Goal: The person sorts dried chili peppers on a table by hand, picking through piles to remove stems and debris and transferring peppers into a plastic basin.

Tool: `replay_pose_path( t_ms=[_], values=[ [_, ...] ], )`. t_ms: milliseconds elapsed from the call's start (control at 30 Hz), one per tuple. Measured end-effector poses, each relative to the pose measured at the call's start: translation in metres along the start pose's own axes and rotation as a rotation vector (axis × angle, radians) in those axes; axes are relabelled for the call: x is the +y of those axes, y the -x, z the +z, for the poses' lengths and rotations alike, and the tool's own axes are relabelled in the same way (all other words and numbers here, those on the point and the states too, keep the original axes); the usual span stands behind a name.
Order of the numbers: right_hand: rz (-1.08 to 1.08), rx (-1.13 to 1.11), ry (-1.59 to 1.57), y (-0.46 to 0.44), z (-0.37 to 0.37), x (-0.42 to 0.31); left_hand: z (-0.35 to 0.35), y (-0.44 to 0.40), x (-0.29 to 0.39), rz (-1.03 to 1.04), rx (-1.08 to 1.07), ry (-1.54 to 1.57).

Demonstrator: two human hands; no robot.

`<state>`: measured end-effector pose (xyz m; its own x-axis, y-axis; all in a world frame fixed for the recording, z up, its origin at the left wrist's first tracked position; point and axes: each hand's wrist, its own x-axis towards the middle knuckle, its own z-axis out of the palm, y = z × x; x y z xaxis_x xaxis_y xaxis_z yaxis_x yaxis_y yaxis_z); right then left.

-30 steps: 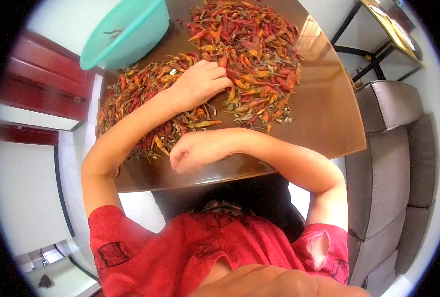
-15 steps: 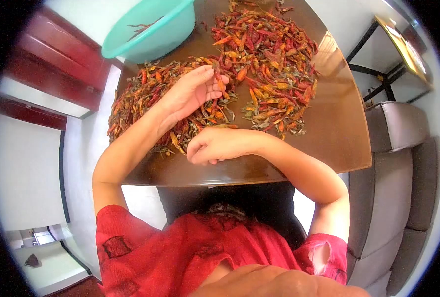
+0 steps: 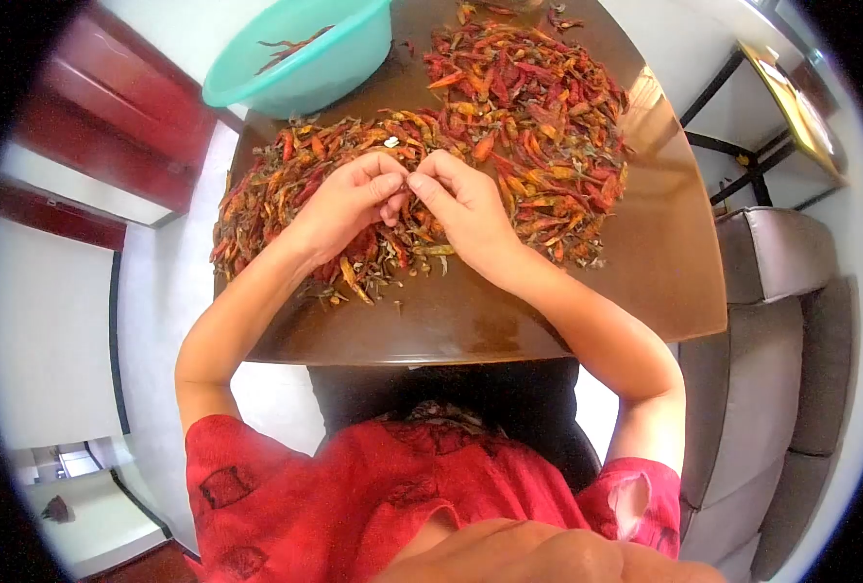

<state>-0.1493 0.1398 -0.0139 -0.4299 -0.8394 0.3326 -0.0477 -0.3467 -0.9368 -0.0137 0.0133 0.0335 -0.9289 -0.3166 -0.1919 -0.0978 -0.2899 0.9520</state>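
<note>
Dried chili peppers (image 3: 286, 185), red, orange and brown with withered stems, lie in a wide heap on the brown table (image 3: 645, 277). Above this heap, my left hand (image 3: 355, 202) is closed in a pinch. My right hand (image 3: 465, 206) pinches too, its thumb and forefinger meeting the left fingertips. Between them is a small dark bit of what looks like a dried chili pepper, mostly hidden by the fingers. A second pile of redder chili peppers (image 3: 558, 126) spreads beyond my right hand.
A turquoise basin (image 3: 344, 73) with a few dark red chili peppers inside stands at the table's back left. A grey sofa (image 3: 752, 389) is on the right, below a black-framed stand (image 3: 786, 146). The table's rounded front edge lies close to my body.
My right hand has moved up and forward from the table's front to meet my left hand. My left hand has turned and drawn slightly back, closing its fingers.
</note>
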Motion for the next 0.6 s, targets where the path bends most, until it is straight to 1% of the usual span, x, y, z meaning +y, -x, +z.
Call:
replay_pose_path(
  t_ms=[67, 100, 133, 200, 233, 267, 333, 367, 400, 467, 500, 567, 600],
  values=[
    [-0.044, -0.074, 0.128, 0.000, -0.003, -0.002, -0.001, 0.005, 0.003, -0.020, -0.024, -0.157],
    [-0.009, -0.134, 0.032, 0.001, -0.001, -0.008, -0.003, 0.007, 0.004, 0.001, -0.069, -0.180],
    [-0.009, -0.133, 0.033, 0.001, -0.002, -0.014, -0.005, 0.009, 0.008, 0.001, -0.071, -0.179],
    [0.486, -0.355, -0.536, 0.003, -0.006, -0.028, -0.009, 0.015, 0.018, -0.079, -0.151, -0.324],
    [0.501, -0.345, -0.616, 0.005, 0.000, -0.026, -0.010, 0.017, 0.024, -0.102, -0.183, -0.340],
    [0.502, -0.343, -0.616, 0.006, 0.001, -0.026, -0.016, 0.016, 0.025, -0.103, -0.185, -0.339],
    [0.639, -0.428, -0.815, 0.008, 0.001, -0.027, -0.028, 0.010, 0.025, -0.181, -0.300, -0.160],
    [0.697, -0.455, -0.720, 0.005, -0.001, -0.020, -0.032, 0.003, 0.024, -0.114, -0.283, -0.149],
    [0.694, -0.451, -0.722, 0.006, 0.000, -0.012, -0.033, -0.006, 0.024, -0.057, -0.224, -0.133],
    [0.166, -0.391, 0.272, 0.010, 0.006, 0.001, -0.026, -0.028, 0.027, 0.046, -0.063, -0.353],
    [0.203, -0.386, 0.456, 0.012, 0.006, -0.018, -0.023, -0.040, 0.026, 0.044, -0.062, -0.352],
    [0.214, -0.389, 0.420, 0.012, 0.005, -0.015, -0.016, -0.070, 0.023, 0.114, -0.013, -0.663],
    [0.226, -0.390, 0.385, 0.011, 0.005, -0.014, -0.011, -0.090, 0.014, 0.338, -0.025, -0.871]
  ],
)
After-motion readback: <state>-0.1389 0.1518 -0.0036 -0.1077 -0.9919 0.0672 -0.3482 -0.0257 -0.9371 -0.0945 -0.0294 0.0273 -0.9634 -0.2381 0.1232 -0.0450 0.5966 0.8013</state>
